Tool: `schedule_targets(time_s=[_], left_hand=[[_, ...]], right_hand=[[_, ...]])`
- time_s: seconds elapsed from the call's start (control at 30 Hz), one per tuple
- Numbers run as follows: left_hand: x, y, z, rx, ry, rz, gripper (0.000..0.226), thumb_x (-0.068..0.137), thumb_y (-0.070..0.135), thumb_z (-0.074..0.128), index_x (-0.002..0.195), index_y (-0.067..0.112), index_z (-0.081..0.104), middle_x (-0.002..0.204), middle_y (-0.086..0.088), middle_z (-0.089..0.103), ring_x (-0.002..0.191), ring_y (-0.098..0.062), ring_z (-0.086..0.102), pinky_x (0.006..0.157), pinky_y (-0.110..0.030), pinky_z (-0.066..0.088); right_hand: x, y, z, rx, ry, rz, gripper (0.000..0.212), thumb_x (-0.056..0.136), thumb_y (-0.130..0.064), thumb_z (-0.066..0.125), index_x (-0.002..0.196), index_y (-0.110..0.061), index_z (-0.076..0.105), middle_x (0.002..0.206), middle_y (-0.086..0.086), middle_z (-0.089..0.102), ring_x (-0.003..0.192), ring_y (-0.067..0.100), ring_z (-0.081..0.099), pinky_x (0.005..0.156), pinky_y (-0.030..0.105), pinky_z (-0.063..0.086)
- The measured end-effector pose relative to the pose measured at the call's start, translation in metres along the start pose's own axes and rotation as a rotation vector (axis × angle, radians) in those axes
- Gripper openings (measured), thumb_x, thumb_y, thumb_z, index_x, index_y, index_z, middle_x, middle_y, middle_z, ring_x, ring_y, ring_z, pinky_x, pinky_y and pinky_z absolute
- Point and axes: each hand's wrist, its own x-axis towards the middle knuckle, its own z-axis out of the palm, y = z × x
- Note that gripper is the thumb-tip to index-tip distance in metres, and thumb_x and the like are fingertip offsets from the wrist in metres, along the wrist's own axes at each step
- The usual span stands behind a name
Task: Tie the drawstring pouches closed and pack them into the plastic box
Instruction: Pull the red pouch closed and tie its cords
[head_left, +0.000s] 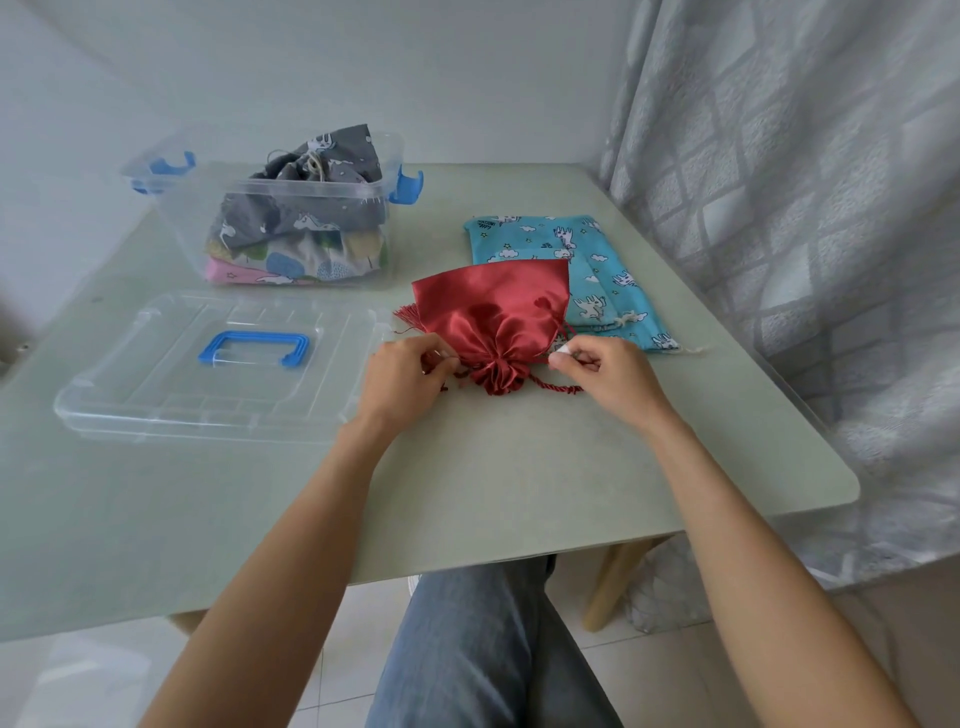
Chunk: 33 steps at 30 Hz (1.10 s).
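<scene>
Lying between both hands, red pouch (493, 317)

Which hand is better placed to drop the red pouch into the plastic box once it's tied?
Probably the left hand. The box stands to the far left of the red pouch, on that hand's side, while the right hand would have to reach across.

red pouch (493, 306): glossy satin cloth, twisted cord
blue pouch (566, 244): matt printed cloth
plastic box (197, 228): clear smooth plastic, blue plastic clips
lid (156, 395): clear glossy plastic
tabletop (493, 483): smooth, matt
curtain (810, 208): textured cloth
</scene>
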Motion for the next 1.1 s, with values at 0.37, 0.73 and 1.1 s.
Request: schedule_targets(time_s=[0.37, 0.73, 1.1], left_hand=[[-0.003, 0.001, -0.003, 0.014, 0.017, 0.049, 0.005, 0.083, 0.018, 0.066, 0.082, 0.022, 0.069, 0.076, 0.009, 0.066, 0.071, -0.012, 0.058, 0.068, -0.025, 0.044], [-0.011, 0.011, -0.009, -0.001, -0.118, -0.003, 0.008, 0.081, 0.023, 0.067, 0.087, 0.025, 0.071, 0.077, 0.009, 0.067, 0.076, -0.014, 0.060, 0.074, -0.030, 0.049], [-0.008, 0.019, -0.075, -0.120, -0.534, -0.088, 0.014, 0.085, 0.032, 0.064, 0.079, 0.022, 0.073, 0.068, 0.013, 0.068, 0.066, 0.003, 0.060, 0.065, -0.004, 0.042]], right_hand=[[-0.017, -0.013, -0.013, 0.014, -0.013, 0.076, 0.026, 0.086, -0.029, 0.064, 0.067, -0.012, 0.062, 0.065, -0.002, 0.057, 0.061, 0.010, 0.048, 0.061, 0.025, 0.035], [0.030, -0.058, 0.023, 0.468, -0.228, 0.052, 0.016, 0.096, -0.017, 0.048, 0.094, -0.012, 0.063, 0.069, 0.002, 0.064, 0.044, 0.003, 0.041, 0.046, 0.016, 0.031], [0.032, -0.038, 0.030, 0.185, -0.261, 0.008, 0.033, 0.094, -0.009, 0.037, 0.097, -0.025, 0.066, 0.052, -0.009, 0.047, 0.055, 0.013, 0.045, 0.061, 0.030, 0.035]])
